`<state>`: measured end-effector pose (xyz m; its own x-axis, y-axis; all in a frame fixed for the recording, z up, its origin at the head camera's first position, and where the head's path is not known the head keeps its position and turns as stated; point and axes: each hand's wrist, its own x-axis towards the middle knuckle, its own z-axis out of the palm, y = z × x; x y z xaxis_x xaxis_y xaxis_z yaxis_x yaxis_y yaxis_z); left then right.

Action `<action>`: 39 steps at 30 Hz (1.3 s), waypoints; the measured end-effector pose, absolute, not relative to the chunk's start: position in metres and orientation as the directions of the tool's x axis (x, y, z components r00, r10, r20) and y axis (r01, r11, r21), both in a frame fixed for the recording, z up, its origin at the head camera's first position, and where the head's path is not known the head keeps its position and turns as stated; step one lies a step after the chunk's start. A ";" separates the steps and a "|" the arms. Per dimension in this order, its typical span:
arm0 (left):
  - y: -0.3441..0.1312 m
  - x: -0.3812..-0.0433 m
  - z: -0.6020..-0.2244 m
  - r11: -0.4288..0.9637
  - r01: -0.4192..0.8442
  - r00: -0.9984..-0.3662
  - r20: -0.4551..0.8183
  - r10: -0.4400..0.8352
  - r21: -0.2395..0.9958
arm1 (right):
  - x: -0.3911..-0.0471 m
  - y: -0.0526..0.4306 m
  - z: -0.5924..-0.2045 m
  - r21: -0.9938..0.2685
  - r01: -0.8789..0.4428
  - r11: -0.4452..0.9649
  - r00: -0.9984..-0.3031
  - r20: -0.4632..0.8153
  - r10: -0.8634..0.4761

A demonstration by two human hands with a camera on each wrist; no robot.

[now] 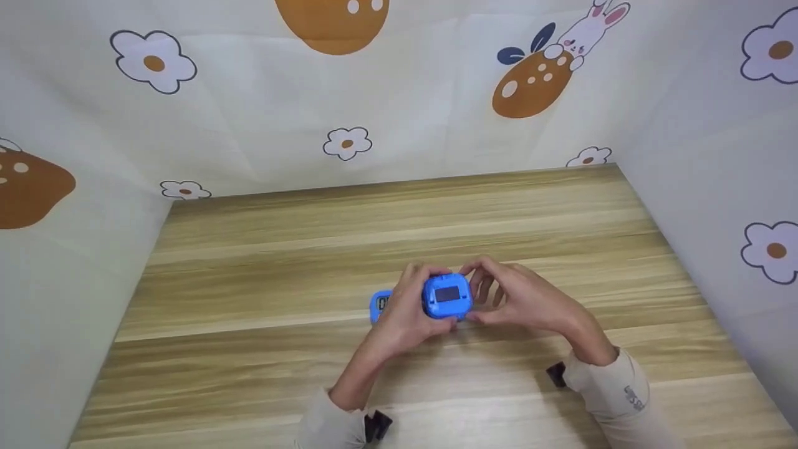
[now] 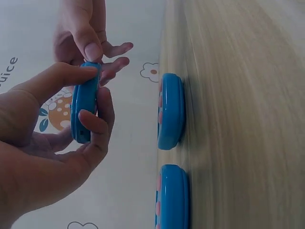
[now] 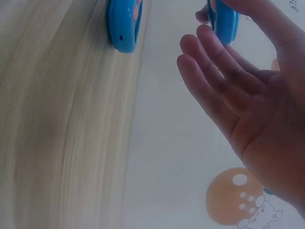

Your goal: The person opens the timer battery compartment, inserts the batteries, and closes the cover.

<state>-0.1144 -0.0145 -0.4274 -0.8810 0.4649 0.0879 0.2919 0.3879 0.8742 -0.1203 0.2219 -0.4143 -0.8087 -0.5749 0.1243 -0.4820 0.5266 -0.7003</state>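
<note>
A blue digital timer is held up between both hands, its back with a dark rectangle facing the head camera. My left hand grips it by its left side, with thumb and fingers curled round the casing. At the opposite edge, my right hand pinches the corners with thumb and index finger, while its other fingers spread loosely. In the left wrist view two more blue timers with pink buttons, a nearer one and a farther one, rest on the table. Only part of one timer with its display shows past my left hand from above.
The wood-grain table runs back to a pale cloth wall printed with flowers, orange fruit and a rabbit. Similar cloth stands along the left and right sides. Dark mounts sit at both sleeve cuffs.
</note>
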 end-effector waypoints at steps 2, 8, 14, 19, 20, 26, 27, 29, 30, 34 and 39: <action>-0.014 -0.114 -0.427 0.424 0.337 -0.881 0.123 0.456 0.841 | -0.120 0.223 -0.414 -0.705 -0.476 0.525 -0.810 0.119 -0.574; -0.012 -0.114 -0.429 0.420 0.400 -0.867 0.188 0.462 0.815 | -0.117 0.220 -0.412 -0.758 -0.443 0.479 -0.828 0.140 -0.543; -0.008 -0.114 -0.432 0.207 0.265 -0.854 0.130 0.503 0.942 | -0.116 0.219 -0.411 -0.710 -0.506 0.490 -0.805 0.185 -0.563; -0.007 -0.116 -0.432 0.018 0.091 -0.861 0.069 0.505 0.996 | -0.116 0.225 -0.410 -0.670 -0.502 0.547 -0.832 0.203 -0.515; -0.007 -0.116 -0.432 -0.013 0.058 -0.859 0.057 0.508 0.998 | -0.116 0.226 -0.410 -0.665 -0.498 0.556 -0.838 0.203 -0.507; -0.001 -0.112 -0.433 0.087 0.126 -0.874 0.069 0.480 0.988 | -0.114 0.229 -0.412 -0.602 -0.528 0.598 -0.831 0.221 -0.511; 0.002 -0.112 -0.434 0.165 0.177 -0.879 0.081 0.470 0.970 | -0.113 0.231 -0.413 -0.583 -0.538 0.609 -0.827 0.223 -0.517; 0.009 -0.112 -0.434 0.348 0.281 -0.882 0.098 0.461 0.894 | -0.113 0.235 -0.416 -0.547 -0.544 0.636 -0.825 0.212 -0.523; 0.014 -0.113 -0.434 0.444 0.332 -0.880 0.103 0.465 0.832 | -0.113 0.238 -0.418 -0.533 -0.539 0.653 -0.830 0.201 -0.521; 0.037 -0.121 -0.432 0.671 0.475 -0.845 0.080 0.529 0.569 | -0.114 0.251 -0.426 -0.503 -0.494 0.709 -0.858 0.147 -0.493; 0.055 -0.133 -0.434 0.756 0.552 -0.814 0.030 0.581 0.352 | -0.119 0.261 -0.440 -0.475 -0.471 0.744 -0.866 0.088 -0.492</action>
